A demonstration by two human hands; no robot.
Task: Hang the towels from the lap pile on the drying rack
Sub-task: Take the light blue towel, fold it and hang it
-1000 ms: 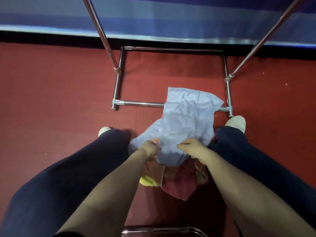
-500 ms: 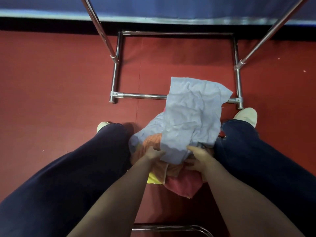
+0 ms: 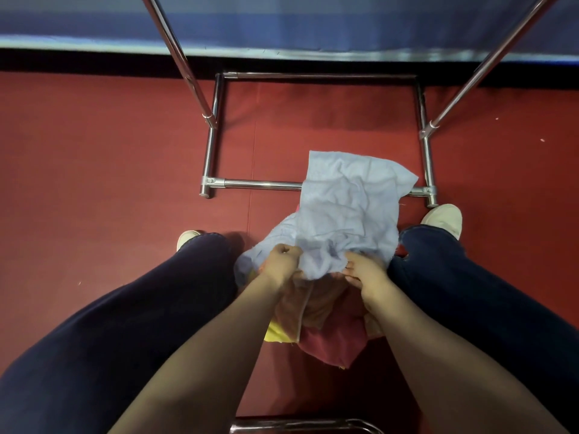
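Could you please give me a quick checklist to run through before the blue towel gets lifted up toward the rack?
1. Left hand gripping the blue towel: ok, fist closed on its near edge.
2. Right hand gripping it: ok, fingers pinch the same edge.
3. Towel free of the lap pile: not ok, it lies on top.
4. Towel spread flat: not ok, crumpled.
5. Drying rack within reach: ok, right in front of the knees.
6. Top rail free: cannot tell, out of view.
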